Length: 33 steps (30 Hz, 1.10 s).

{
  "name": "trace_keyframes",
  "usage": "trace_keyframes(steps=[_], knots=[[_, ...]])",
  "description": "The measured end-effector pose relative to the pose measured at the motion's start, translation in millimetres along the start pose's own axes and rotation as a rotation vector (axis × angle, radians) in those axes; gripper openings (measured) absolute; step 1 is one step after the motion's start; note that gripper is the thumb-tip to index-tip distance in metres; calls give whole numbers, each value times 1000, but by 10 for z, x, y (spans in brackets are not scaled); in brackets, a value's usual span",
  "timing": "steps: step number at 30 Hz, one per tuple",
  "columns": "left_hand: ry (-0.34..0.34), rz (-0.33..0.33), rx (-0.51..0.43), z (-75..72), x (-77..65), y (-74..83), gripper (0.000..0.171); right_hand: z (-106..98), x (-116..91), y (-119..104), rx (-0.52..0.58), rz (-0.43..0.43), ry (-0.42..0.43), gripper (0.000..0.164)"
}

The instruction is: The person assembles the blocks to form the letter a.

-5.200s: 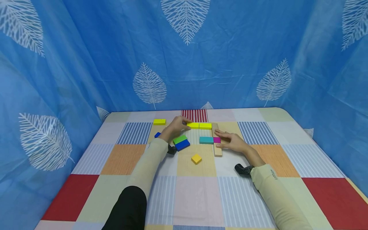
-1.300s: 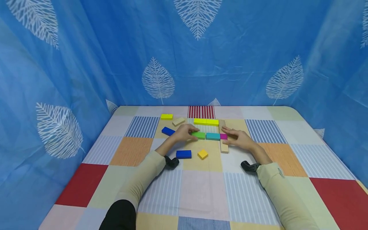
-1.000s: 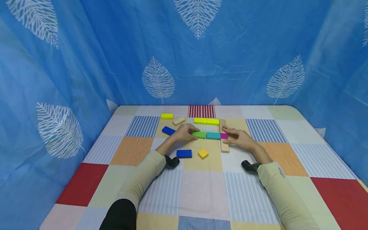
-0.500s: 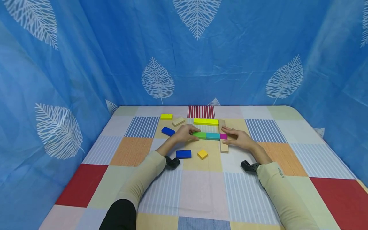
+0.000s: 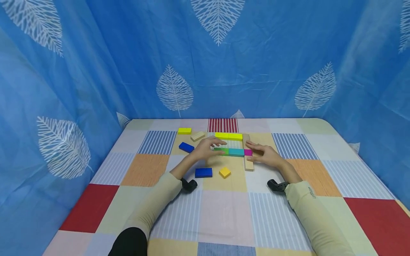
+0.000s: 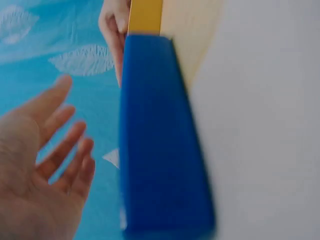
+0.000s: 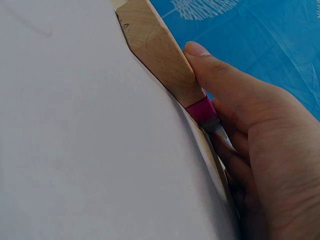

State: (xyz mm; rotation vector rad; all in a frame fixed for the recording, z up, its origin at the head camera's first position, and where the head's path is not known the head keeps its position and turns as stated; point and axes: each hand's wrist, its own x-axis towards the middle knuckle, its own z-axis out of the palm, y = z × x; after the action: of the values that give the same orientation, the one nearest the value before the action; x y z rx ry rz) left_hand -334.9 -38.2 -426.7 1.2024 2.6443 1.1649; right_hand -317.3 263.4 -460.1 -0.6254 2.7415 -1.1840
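My left hand (image 5: 205, 149) hovers over the left end of a green block (image 5: 225, 152), fingers spread and partly covering it. In the left wrist view, my left hand (image 6: 45, 155) holds nothing. The green block lies end to end with a turquoise block (image 5: 236, 153), followed by a small magenta block (image 5: 248, 152). Two plain wooden blocks extend from the magenta one, a near block (image 5: 248, 165) and a far block (image 5: 246, 137). My right hand (image 5: 267, 155) rests against these pieces with extended fingers; its thumb touches the near wooden block (image 7: 165, 55) in the right wrist view.
Two yellow blocks (image 5: 229, 136) form a row behind. Around the left hand lie a blue block (image 5: 186, 147), a wooden block (image 5: 198, 136) and another yellow block (image 5: 184, 131). Closer in are a second blue block (image 5: 203, 172) and an orange-yellow block (image 5: 225, 172).
My left hand went from the yellow row to the green block, slid it right against the turquoise one, and has now let go, fingers spreading. My right hand stayed in place.
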Motion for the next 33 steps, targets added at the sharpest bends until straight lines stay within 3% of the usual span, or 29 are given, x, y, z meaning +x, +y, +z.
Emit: trace_keyframes(steps=[4, 7, 9, 14, 20, 26, 33], knots=[[-164, 70, -57, 15, -127, 124, 38, -2, 7, 22, -24, -3, 10, 71], [-300, 65, -84, 43, -202, 170, 41, -23, 22, 19, -45, 0, 18, 72], [-355, 48, -85, 73, -234, 179, 44, -31, 21, 6, -46, 6, 16, 73], [-382, 13, -50, 133, -280, 181, 41, -23, 13, -4, -35, 10, -1, 73], [-360, 37, -77, 179, -313, 236, 34, 0, 10, -14, -22, 0, -8, 72], [-439, 72, -130, 228, -390, 371, 31, -5, 4, -22, -12, -15, -3, 72], [-506, 97, -46, 260, -444, 446, 33, -5, 0, -5, -15, -12, 1, 72]])
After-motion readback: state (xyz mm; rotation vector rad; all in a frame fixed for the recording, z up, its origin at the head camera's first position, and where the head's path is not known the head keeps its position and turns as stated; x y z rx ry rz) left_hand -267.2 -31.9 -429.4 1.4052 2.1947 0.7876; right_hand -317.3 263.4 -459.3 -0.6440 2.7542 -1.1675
